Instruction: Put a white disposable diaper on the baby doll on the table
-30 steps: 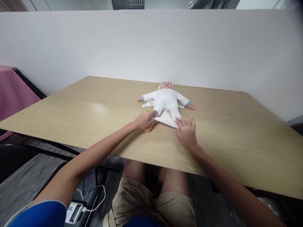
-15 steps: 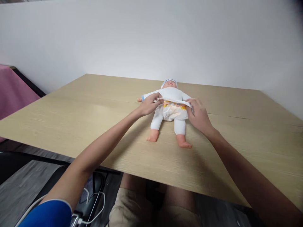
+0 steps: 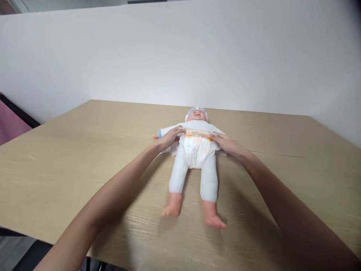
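Note:
A baby doll (image 3: 195,180) in white clothes and a printed white cap (image 3: 196,109) lies on its back, feet toward me. Its shirt (image 3: 194,125) is bunched above the waist, with loose cloth spreading at both sides. A white diaper (image 3: 197,150) with a yellow and orange waistband shows over the white leggings. My left hand (image 3: 170,137) rests at the diaper's left edge, its fingers stretched toward the waistband. On the opposite side, my right hand (image 3: 227,143) lies with fingers extended on the waistband's right end. Both thumbs are hard to make out.
The doll lies on a wide wooden table (image 3: 84,169) with thin seams across its top. A white wall (image 3: 180,56) rises behind it. Pink cloth (image 3: 11,122) with a black edge is at the far left. Dark furniture shows below the table's front left edge.
The shirt hem, held in both hands before, is now higher on the doll's belly, exposing more of the diaper. My hands now rest at the waistband. The view has shifted nearer.

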Demonstrator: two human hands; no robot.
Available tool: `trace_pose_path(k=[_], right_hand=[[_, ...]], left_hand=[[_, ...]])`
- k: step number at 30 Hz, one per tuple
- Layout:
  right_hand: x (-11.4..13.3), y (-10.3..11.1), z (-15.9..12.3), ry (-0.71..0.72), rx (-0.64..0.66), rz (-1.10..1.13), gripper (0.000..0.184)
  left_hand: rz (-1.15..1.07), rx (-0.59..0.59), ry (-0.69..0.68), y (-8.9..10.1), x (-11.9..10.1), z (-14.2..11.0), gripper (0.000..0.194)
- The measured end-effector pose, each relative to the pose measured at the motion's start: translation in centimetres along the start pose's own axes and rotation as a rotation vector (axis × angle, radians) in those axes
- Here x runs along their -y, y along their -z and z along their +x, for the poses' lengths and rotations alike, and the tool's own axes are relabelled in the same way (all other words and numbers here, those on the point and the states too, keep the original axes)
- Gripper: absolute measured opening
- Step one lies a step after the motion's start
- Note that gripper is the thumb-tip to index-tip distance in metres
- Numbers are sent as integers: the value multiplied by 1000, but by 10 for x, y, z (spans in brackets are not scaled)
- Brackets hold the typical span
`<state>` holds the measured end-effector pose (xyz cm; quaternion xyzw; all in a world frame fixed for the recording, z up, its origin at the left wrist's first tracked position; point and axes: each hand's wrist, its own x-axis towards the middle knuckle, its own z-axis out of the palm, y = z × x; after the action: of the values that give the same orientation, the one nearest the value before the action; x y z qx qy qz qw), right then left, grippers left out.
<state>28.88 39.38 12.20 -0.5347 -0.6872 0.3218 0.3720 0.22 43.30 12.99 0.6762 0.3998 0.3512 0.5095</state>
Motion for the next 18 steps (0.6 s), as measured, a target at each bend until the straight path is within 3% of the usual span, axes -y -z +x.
trace_pose_path(k=[3,5,9,12,15,18], right_hand=[[12,6,-25,-20,144,77,55],[19,10,-32,-35,157,69,55],[22,13,-33,-25,-89,-81,44],[11,14,-48,-40,-235,-180,39],[-8,13,-74,-75,-313,-300,39],[-27,7,-94,-79,-329,-384,38]], left_hand=[[-93,77,84,3,-2,-18,34],[-119,108,146,6,-6,-24,41],[-69,71,197,21,-17,-27,50],[-11,-26,170,30,-29,-33,43],[188,-111,-24,19,-47,-44,30],[506,-138,-341,-19,-64,-49,28]])
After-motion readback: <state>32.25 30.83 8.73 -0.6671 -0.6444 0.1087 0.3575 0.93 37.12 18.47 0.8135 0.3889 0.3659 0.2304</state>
